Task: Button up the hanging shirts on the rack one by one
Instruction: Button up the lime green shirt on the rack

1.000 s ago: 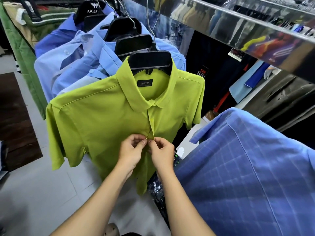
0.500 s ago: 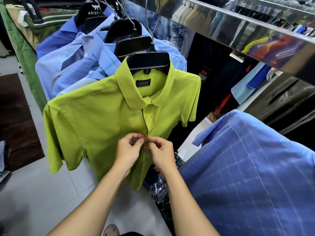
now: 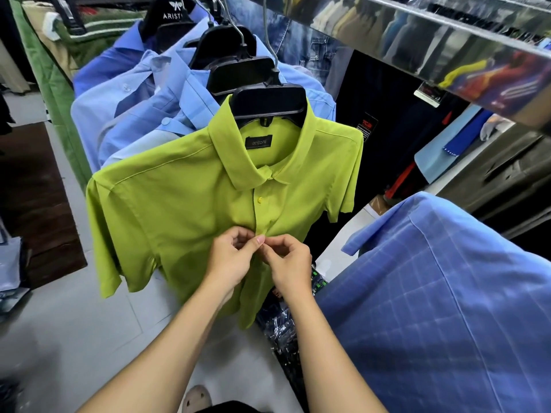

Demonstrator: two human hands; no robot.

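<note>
- The green shirt (image 3: pixel 185 204) hangs on a black hanger (image 3: pixel 268 105) at the front of the row, facing the person, so the front strip is easy to reach.
- The collar button and the yellow button (image 3: pixel 259 199) below it look done. That keeps the top flat.
- The left hand (image 3: pixel 231 257) pinches the cloth edge at the middle of the front. I think it holds the hole steady.
- The right hand (image 3: pixel 287 260) pinches the other edge. Its fingers are curled tight, right against the left ones, maybe to push a button through.
- The button they work on is hidden by the fingertips, so I cannot tell if it is through.
- Below the hands the front looks loose, so more buttons likely wait.
- The light blue shirts (image 3: pixel 143 123) hang behind with open collars. They probably come later.
- A checked blue shirt (image 3: pixel 447 293) sits near on the right.
</note>
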